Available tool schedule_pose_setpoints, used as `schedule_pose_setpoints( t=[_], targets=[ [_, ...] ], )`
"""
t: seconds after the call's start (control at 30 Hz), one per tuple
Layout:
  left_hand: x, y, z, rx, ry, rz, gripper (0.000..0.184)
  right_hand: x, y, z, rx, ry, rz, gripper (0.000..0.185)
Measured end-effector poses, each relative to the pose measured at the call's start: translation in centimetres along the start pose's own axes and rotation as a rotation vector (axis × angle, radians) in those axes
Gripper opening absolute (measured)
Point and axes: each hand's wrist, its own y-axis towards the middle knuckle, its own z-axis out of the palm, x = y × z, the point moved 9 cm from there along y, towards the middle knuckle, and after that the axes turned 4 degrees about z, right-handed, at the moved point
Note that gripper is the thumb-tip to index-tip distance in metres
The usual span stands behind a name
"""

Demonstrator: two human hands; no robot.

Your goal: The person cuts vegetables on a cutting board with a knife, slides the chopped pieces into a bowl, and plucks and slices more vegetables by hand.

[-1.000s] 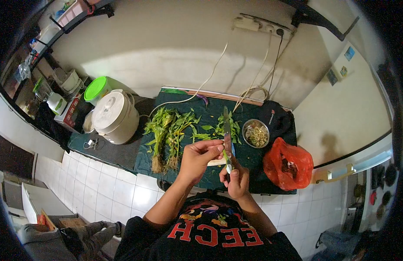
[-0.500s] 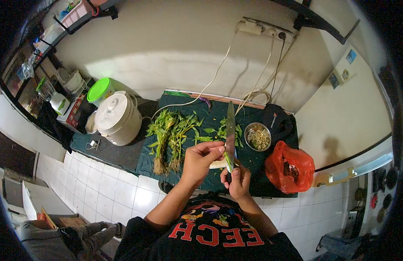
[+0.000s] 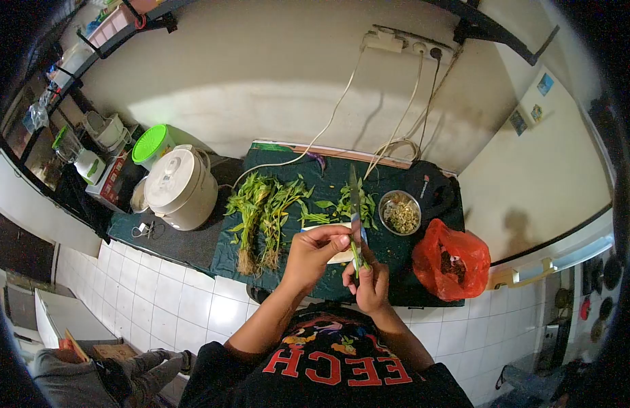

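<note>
My left hand (image 3: 315,255) pinches a small green stem (image 3: 356,261) between thumb and fingers. Closed round the handle of a long knife (image 3: 355,204) is my right hand (image 3: 368,282); the blade points away from me, beside the stem. Beneath the hands a white cutting board (image 3: 340,256) shows in part. Leafy greens with roots (image 3: 247,217) lie to the left on the dark green cloth, and picked leaves (image 3: 345,202) lie behind the knife. To the right stands a metal bowl (image 3: 400,213) of pale sprouts.
A red plastic bag (image 3: 451,262) sits at the right front corner. The white rice cooker (image 3: 181,187) and a green-lidded tub (image 3: 152,144) stand left. A purple item (image 3: 317,161) lies near the wall. Cables cross the back. Another person's legs (image 3: 148,370) show at lower left.
The knife blade has tilted and lowered slightly beside the stem. More of the cutting board shows under my left hand. Both hands keep their hold.
</note>
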Motion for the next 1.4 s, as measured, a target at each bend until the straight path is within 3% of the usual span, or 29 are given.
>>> schedule_pose_setpoints(
  t=[0.17,0.23,0.43,0.47,0.67,0.73,1.03,1.23,1.4],
  targets=[
    [1.0,0.1,-0.3,-0.015,-0.015,0.002,0.019,0.6,0.2,0.3,0.011,-0.023,-0.006,0.058],
    [2.9,-0.2,0.2,-0.026,-0.381,-0.184,0.019,0.6,0.3,0.3,0.007,-0.03,-0.009,0.065],
    [2.8,-0.2,-0.1,0.008,-0.321,-0.212,0.023,-0.1,0.1,0.3,0.022,-0.067,0.004,0.062],
    [2.8,-0.2,-0.2,0.008,-0.321,-0.213,0.023,-0.1,0.0,0.1,-0.004,-0.043,0.002,0.046],
    [1.9,0.0,-0.4,0.048,-0.104,-0.094,0.021,-0.1,-0.1,0.1,-0.009,-0.05,0.0,0.044],
    [2.4,-0.1,-0.6,0.033,-0.13,-0.111,0.02,-0.2,-0.1,0.4,0.022,-0.086,-0.007,0.061],
    [4.7,-1.3,-0.9,0.024,-0.243,-0.256,0.021,-1.0,0.0,0.6,-0.026,-0.083,0.071,0.056],
    [7.0,-1.5,-1.8,0.194,-0.397,-0.342,0.024,-3.9,-0.1,1.8,0.061,0.285,0.399,0.053],
    [9.0,-2.3,-3.3,0.063,-0.461,-0.409,0.017,-5.8,-0.8,1.9,0.141,0.563,0.564,0.056]
  ],
)
